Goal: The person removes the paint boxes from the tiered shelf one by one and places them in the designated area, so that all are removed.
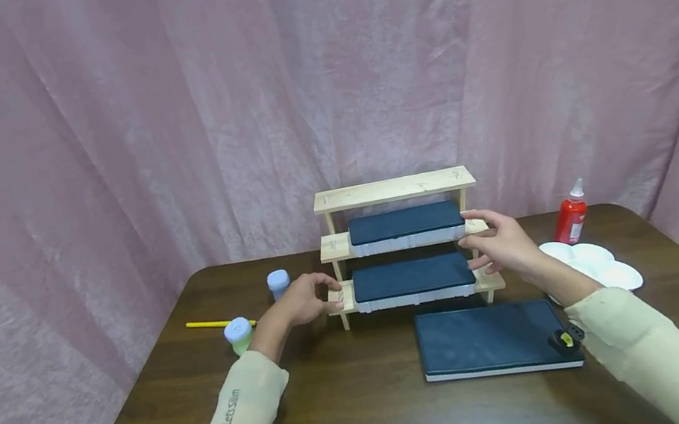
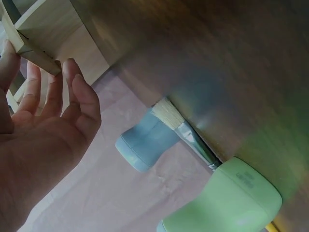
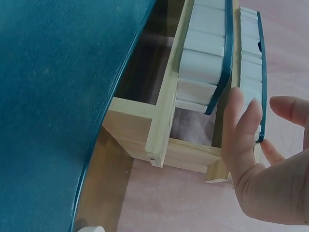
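Note:
A three-tier wooden stand (image 1: 393, 189) stands at the back of the table. Two flat white cases with dark blue lids lie on it, an upper case (image 1: 406, 223) on the middle tier and a lower case (image 1: 412, 277) on the bottom tier. My left hand (image 1: 308, 298) grips the left end of the bottom shelf (image 2: 41, 60) between thumb and fingers. At the right end of the upper case, my right hand (image 1: 501, 240) has its fingers spread, the fingertips close to the case's corner in the right wrist view.
A larger dark-topped case (image 1: 487, 337) lies in front of the stand, under the right forearm. At right are a white flower-shaped palette (image 1: 620, 276) and a red bottle (image 1: 569, 218). At left are a blue jar (image 1: 278, 281), a green jar (image 1: 239, 333) and a yellow-handled paintbrush (image 1: 205, 324).

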`<state>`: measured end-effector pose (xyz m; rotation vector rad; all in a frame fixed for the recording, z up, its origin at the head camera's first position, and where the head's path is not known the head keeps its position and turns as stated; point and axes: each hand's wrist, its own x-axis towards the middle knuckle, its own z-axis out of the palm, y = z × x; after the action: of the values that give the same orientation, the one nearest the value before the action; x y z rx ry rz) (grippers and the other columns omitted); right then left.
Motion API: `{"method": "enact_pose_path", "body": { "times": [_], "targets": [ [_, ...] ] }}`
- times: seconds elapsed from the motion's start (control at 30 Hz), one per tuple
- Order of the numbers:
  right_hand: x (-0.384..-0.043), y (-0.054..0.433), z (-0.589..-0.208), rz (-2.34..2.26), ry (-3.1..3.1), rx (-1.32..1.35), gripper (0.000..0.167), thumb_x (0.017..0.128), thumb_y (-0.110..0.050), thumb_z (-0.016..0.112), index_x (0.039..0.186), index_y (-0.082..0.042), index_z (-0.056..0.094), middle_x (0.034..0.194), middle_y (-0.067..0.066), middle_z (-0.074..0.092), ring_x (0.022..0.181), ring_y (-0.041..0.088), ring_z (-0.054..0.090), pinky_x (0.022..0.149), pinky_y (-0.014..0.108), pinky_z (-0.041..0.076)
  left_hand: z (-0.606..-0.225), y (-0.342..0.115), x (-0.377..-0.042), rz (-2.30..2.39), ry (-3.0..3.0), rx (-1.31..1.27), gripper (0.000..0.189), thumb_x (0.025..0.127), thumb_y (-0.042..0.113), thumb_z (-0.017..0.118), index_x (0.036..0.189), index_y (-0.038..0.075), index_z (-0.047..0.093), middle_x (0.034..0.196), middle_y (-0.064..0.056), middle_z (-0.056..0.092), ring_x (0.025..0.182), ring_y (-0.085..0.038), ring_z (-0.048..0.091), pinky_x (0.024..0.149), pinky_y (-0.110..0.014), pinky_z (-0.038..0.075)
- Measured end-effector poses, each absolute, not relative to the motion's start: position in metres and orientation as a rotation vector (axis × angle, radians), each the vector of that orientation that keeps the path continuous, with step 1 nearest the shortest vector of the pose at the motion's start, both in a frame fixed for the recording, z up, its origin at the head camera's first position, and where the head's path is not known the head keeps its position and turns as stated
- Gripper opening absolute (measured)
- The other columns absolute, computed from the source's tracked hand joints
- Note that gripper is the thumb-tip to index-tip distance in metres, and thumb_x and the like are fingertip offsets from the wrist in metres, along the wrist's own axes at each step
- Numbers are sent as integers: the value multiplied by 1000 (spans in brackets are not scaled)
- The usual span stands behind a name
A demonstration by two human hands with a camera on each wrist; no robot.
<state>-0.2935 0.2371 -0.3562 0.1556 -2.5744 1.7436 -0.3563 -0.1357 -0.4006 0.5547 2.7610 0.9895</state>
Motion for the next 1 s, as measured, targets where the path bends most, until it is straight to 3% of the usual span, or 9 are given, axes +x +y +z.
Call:
{"method": "enact_pose_path", "body": {
  "times": [0.13, 0.37, 0.6, 0.87, 1.0],
  "targets": [
    [-296, 238, -359, 1752, -2579, 183, 65, 97, -20, 63, 154, -10, 33, 131, 30, 58, 79, 34, 73, 57, 36, 58, -402, -136, -355, 991, 2760, 541, 30, 81, 20, 84, 108, 15, 71, 94, -16, 60, 76, -20, 47, 72, -31, 42],
    [-297, 237, -363, 1726, -2579, 212, 64, 98, -19, 62, 154, -11, 33, 128, 30, 60, 81, 34, 73, 59, 37, 58, -402, -135, -355, 989, 2761, 574, 29, 82, 19, 83, 107, 15, 70, 106, -8, 63, 88, -21, 51, 81, -34, 44],
    [-294, 237, -366, 1708, -2535, 253, 60, 99, -20, 62, 151, -9, 36, 120, 26, 65, 87, 33, 72, 64, 37, 59, -402, -135, -354, 964, 2768, 593, 28, 82, 19, 83, 107, 15, 69, 114, -9, 64, 101, -30, 54, 88, -38, 45],
    [-290, 241, -371, 1713, -2463, 221, 51, 97, -15, 63, 143, -5, 43, 115, 28, 66, 80, 19, 72, 62, 33, 59, -401, -133, -353, 966, 2757, 583, 27, 83, 19, 82, 106, 15, 68, 114, -9, 64, 106, -33, 55, 91, -40, 44],
    [-287, 244, -370, 1715, -2477, 235, 51, 98, -15, 62, 144, -6, 42, 117, 27, 65, 84, 23, 72, 63, 34, 59, -399, -132, -353, 939, 2771, 579, 26, 82, 19, 83, 103, 14, 69, 112, -9, 64, 103, -31, 55, 90, -39, 45]
  ]
}}
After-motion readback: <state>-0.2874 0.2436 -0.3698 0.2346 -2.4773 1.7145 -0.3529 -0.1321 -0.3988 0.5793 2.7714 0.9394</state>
